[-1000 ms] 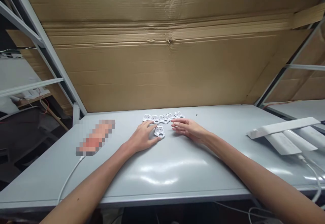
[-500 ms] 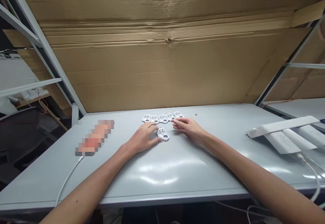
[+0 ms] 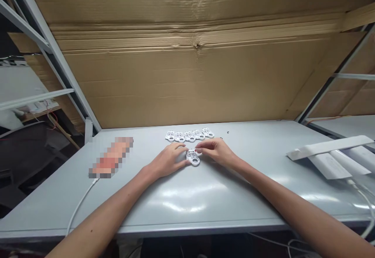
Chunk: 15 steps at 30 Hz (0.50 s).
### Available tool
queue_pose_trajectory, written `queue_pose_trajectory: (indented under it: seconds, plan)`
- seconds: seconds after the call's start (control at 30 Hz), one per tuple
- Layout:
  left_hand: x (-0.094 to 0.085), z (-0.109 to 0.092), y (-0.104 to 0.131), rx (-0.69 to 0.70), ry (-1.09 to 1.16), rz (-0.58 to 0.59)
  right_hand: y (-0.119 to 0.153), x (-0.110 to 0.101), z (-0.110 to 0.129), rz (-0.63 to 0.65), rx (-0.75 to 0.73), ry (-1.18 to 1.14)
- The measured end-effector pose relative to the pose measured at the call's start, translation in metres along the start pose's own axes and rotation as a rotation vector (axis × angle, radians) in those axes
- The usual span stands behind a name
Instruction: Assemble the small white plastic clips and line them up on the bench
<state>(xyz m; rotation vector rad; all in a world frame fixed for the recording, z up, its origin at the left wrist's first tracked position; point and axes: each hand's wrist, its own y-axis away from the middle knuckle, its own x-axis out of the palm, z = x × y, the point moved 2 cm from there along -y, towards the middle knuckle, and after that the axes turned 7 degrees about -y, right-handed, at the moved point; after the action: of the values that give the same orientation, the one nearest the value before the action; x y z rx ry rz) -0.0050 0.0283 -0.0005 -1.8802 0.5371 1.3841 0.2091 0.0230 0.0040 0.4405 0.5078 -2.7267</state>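
A small white plastic part [image 3: 193,159] with a round ring at its near end lies on the grey tabletop. Thumb and fingers of my left hand [image 3: 167,159] close on its left side. My right hand [image 3: 217,151] is pinched at the part's upper right edge; a tiny reddish spot shows at the fingertips, but what they hold is too small to name. Just beyond both hands, several similar white plastic parts [image 3: 189,136] lie side by side in a row.
Two tiny dark bits, one a hook-shaped piece [image 3: 228,132], lie right of the row. At left rests a pixelated object [image 3: 111,158] with a white cable [image 3: 79,203]. White box-like items [image 3: 328,162] stand at right. Cardboard [image 3: 187,82] walls the back.
My right hand has come down and left from near the row to the white part's upper edge. My left hand still holds the part, which has turned slightly.
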Motion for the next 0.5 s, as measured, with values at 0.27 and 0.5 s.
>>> queue_pose_trajectory:
  seconds: [0.27, 0.5]
  plan:
    - [0.001, -0.001, 0.0, 0.009, 0.001, -0.005, 0.004, 0.011, -0.006, -0.038, -0.192, 0.229]
    - [0.001, -0.002, 0.0, 0.016, -0.007, -0.009, 0.003, 0.016, -0.017, -0.064, -0.166, 0.264]
